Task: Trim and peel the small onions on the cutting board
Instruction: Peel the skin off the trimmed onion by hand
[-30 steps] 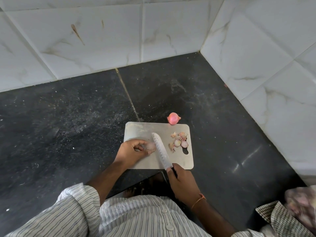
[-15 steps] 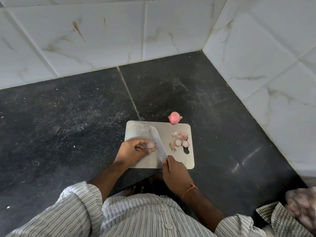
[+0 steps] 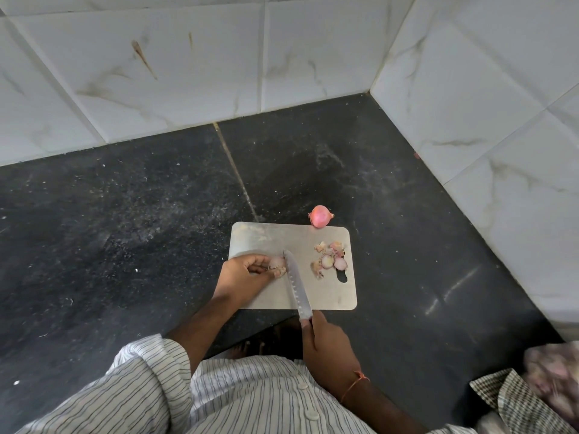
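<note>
A pale steel cutting board (image 3: 326,292) lies on the black stone counter. My left hand (image 3: 244,272) pinches a small pale onion (image 3: 277,263) against the board's left part. My right hand (image 3: 326,343) grips the handle of a knife (image 3: 296,285) just off the board's near edge. The blade runs up across the board and its tip rests against the onion's right side. Cut onion ends and bits of skin (image 3: 330,260) lie in a small heap on the board's right part, by its hanging hole. A whole pink onion (image 3: 320,216) sits on the counter, touching the board's far edge.
White marble-look tiled walls (image 3: 200,64) meet in a corner at the back right (image 3: 374,89). A checked cloth (image 3: 513,402) and a blurred pinkish heap (image 3: 554,377) lie at the near right. My striped shirt fills the bottom of the view.
The knife has slid back toward me across the board, then forward and back again, with its blade against the onion. My left hand has kept the onion in place.
</note>
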Available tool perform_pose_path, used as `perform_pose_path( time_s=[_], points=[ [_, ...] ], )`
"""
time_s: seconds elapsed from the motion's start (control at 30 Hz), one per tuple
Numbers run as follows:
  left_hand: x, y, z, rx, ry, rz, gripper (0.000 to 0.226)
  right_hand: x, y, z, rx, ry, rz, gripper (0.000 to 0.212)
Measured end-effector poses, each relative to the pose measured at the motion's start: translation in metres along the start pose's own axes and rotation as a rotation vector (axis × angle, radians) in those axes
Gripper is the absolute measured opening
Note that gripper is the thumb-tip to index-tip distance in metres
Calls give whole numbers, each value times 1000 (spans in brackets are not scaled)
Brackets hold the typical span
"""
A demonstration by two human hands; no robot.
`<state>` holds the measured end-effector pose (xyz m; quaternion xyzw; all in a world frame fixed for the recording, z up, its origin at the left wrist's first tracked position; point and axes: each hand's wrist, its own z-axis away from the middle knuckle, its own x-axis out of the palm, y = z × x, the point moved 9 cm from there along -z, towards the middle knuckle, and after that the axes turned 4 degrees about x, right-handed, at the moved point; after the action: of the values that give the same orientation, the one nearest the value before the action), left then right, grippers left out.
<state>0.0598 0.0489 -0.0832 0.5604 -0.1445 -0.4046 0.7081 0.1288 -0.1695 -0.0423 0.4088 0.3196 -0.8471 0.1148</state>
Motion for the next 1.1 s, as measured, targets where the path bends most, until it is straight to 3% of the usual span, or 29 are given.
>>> perform_pose_path(
  time_s=[0.47,0.73,0.93,1.1],
  points=[
    [1,1,0,-36,26,-6,27,3,15,14,-15,-34,-50,26],
    [-3,2,-1,-49,98,48,31,-11,42,22,82,-5,-158,32],
    [7,6,2,0,-5,187,56,-15,41,-13,111,60,-145,30],
    [8,11,8,50,-63,198,39,-20,36,-38,85,90,-18,21]
  ],
)
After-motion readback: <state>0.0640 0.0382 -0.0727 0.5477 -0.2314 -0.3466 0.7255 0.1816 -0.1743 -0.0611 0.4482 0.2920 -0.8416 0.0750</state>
